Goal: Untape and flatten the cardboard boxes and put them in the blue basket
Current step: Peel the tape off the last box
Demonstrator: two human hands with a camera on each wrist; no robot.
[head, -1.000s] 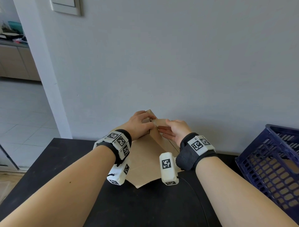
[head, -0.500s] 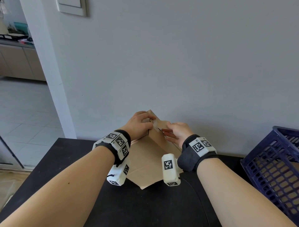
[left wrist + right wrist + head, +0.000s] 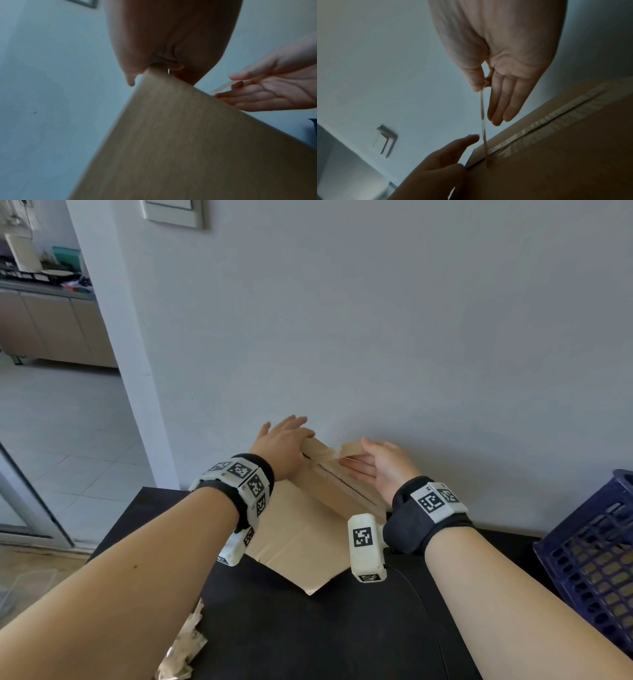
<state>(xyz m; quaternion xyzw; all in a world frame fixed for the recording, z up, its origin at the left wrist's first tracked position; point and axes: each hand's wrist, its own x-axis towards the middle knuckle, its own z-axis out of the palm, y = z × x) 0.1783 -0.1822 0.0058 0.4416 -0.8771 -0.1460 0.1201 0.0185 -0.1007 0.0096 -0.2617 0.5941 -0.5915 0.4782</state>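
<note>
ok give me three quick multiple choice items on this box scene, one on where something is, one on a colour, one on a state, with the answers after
1. Where is the basket?
A. to the right of the cardboard box
B. on top of the box
C. to the left of the box

2. What colour is the table?
A. white
B. black
C. red

3. What is the right hand doing?
A. lying flat on the table
B. holding the basket
C. pinching a strip of tape

Answers:
1. A, the head view shows it at the right edge.
2. B, the bare surface around the box is black.
3. C, the right wrist view shows thumb and finger pinching tape that runs down to the box seam.
</note>
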